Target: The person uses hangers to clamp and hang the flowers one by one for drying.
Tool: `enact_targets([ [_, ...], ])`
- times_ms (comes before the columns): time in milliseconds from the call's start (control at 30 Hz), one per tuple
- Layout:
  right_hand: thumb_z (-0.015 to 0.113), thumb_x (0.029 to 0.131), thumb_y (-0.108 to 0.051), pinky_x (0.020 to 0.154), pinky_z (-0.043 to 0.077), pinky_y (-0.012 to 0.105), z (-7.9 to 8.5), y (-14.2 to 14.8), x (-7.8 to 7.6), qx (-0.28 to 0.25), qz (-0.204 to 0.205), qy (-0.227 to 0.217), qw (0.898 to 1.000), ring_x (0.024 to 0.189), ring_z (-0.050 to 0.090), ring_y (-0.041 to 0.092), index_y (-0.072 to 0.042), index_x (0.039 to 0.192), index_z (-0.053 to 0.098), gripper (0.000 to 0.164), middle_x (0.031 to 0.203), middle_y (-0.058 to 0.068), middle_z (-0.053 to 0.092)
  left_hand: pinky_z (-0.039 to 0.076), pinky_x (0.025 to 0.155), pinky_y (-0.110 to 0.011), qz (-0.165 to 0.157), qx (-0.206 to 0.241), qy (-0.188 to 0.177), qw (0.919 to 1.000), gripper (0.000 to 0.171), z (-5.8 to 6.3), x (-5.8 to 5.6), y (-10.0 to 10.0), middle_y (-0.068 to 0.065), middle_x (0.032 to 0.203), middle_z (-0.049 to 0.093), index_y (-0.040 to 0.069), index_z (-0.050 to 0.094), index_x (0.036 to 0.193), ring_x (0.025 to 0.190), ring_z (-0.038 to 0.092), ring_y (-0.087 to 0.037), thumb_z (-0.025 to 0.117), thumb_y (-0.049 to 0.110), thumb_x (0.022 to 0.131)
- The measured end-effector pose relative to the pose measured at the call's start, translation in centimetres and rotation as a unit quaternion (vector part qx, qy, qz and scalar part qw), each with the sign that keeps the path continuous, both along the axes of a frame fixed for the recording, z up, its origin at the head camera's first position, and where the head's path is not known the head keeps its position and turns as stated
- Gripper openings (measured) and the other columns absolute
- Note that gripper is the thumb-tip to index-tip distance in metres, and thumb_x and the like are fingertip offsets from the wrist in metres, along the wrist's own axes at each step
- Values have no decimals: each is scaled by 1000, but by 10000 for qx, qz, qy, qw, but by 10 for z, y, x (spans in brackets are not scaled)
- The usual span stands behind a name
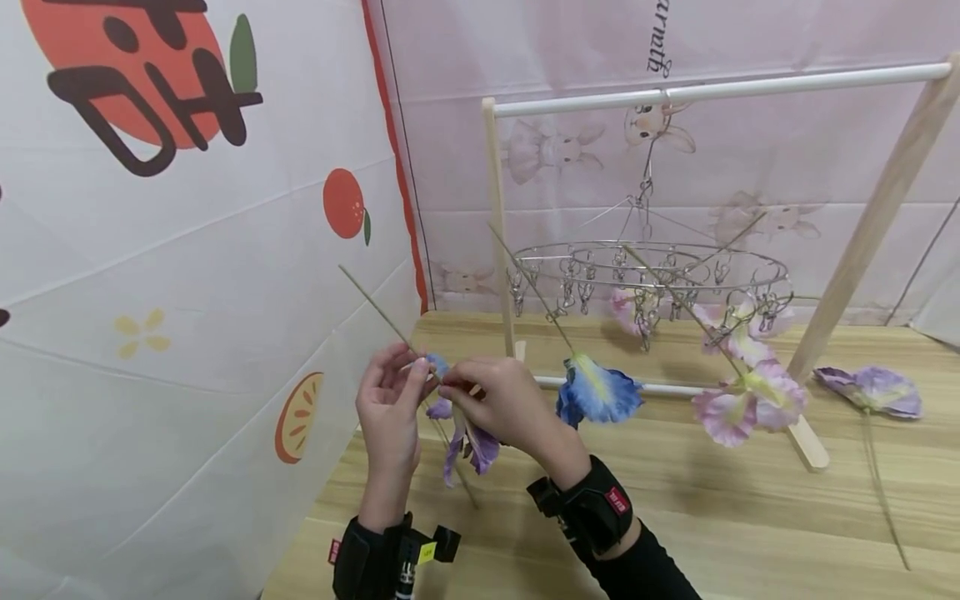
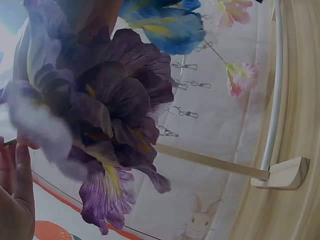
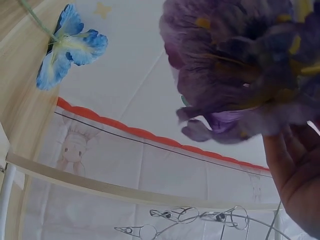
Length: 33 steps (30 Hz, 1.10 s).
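Closest to the camera, both hands meet over the near left corner of the wooden table [image 1: 675,517], each wrist wrapped in a black strap. The left hand [image 1: 388,408] stands upright with its fingers curled toward the thumb, pinching the thin stem [image 1: 375,307] of a purple flower [image 1: 468,442]; that stem runs up and to the left from the hand. The right hand [image 1: 501,402] closes its fingertips on the same flower at the top of the bloom, just beside the left hand's fingers, and the purple petals hang below both hands. From the left wrist view the bloom [image 2: 112,120] fills most of the picture, dark violet with a yellow streak, and the exact grip point is blurred, so it is probably at the base of the petals.

Just behind the hands, a blue flower [image 1: 597,393] hangs head down from the round metal clip hanger [image 1: 652,271]. Right of it, a pink flower [image 1: 746,400] hangs from the same hanger. The hanger hooks over the white bar of a wooden rack [image 1: 873,217] standing on the table. Right of the rack's foot, another purple flower [image 1: 870,390] lies flat on the table. Behind the rack hangs a pink rabbit-print backdrop [image 1: 750,183].
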State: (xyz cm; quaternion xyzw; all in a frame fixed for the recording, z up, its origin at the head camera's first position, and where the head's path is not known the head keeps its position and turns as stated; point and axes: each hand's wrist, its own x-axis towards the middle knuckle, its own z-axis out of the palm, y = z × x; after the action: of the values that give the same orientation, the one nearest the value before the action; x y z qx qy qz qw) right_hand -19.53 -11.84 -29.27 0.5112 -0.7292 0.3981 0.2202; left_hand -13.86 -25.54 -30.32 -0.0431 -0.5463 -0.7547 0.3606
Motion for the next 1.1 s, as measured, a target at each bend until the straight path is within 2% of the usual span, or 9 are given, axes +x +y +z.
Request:
enact_targets([
  [133, 63, 93, -19, 65, 56, 12, 6, 5, 2, 167, -361, -304, 9987, 70, 68, 7, -11, 112, 68, 21, 83, 0, 74, 61, 72, -19, 62, 156, -15, 9999, 23, -3, 0, 2, 4, 95, 65, 15, 62, 105, 82, 66, -6, 63, -1, 89],
  [267, 52, 98, -14, 54, 52, 12, 18, 20, 6, -404, -1099, -706, 9906, 58, 62, 8, -15, 143, 45, 45, 82, 5, 74, 61, 70, -19, 29, 184, -36, 9998, 21, -7, 1, 6, 5, 94, 65, 13, 61, 105, 82, 66, -5, 63, -1, 89],
  [400, 46, 97, -7, 36, 33, 14, 28, 37, 5, -826, -2100, -744, 9714, 41, 38, 5, -20, 152, 28, 59, 66, 5, 68, 60, 70, -19, -52, 125, -107, 9999, 21, -10, 1, 9, 5, 94, 65, 15, 62, 103, 83, 66, -5, 63, -1, 89],
  [467, 45, 97, -9, 35, 23, 15, 30, 44, 3, -706, -2564, -718, 9613, 39, 28, 5, -21, 153, 25, 61, 56, 3, 59, 60, 70, -19, -93, 114, -126, 9998, 21, -11, 1, 10, 5, 94, 65, 15, 61, 102, 82, 65, -5, 63, -1, 89],
  [567, 46, 98, -13, 37, 18, 16, 32, 52, 1, -391, -3034, -762, 9490, 39, 24, 7, -23, 153, 23, 61, 49, 0, 43, 61, 70, -19, -150, 91, -170, 9997, 20, -13, 1, 12, 3, 94, 65, 13, 61, 102, 81, 65, -6, 62, -2, 89],
  [667, 48, 98, -16, 37, 19, 17, 32, 60, -1, -125, -3247, -862, 9418, 38, 25, 8, -23, 153, 24, 61, 49, -1, 43, 61, 70, -19, -219, 2, -242, 9995, 21, -14, 0, 16, 3, 94, 65, 13, 61, 103, 80, 65, -6, 63, -2, 88],
  [800, 51, 97, -19, 35, 24, 18, 32, 72, 0, 35, -3333, -994, 9375, 36, 29, 7, -24, 152, 26, 61, 56, 0, 58, 61, 71, -19, -340, -54, -320, 9989, 20, -16, -1, 23, 4, 94, 64, 12, 60, 104, 80, 65, -5, 63, -1, 89],
  [933, 53, 96, -19, 34, 26, 19, 33, 82, 3, -54, -3366, -958, 9367, 37, 32, 8, -23, 150, 32, 58, 65, 1, 67, 61, 71, -19, -496, -30, -323, 9982, 22, -19, -3, 30, 5, 94, 64, -1, 56, 110, 80, 65, -5, 63, -1, 89],
  [1100, 54, 95, -17, 34, 27, 19, 33, 99, 7, -127, -3534, -827, 9317, 39, 33, 8, -24, 148, 37, 56, 66, 2, 66, 61, 71, -19, -631, -46, -372, 9973, 28, -20, -5, 39, 4, 94, 64, -8, 51, 114, 81, 65, -5, 63, 0, 89],
])
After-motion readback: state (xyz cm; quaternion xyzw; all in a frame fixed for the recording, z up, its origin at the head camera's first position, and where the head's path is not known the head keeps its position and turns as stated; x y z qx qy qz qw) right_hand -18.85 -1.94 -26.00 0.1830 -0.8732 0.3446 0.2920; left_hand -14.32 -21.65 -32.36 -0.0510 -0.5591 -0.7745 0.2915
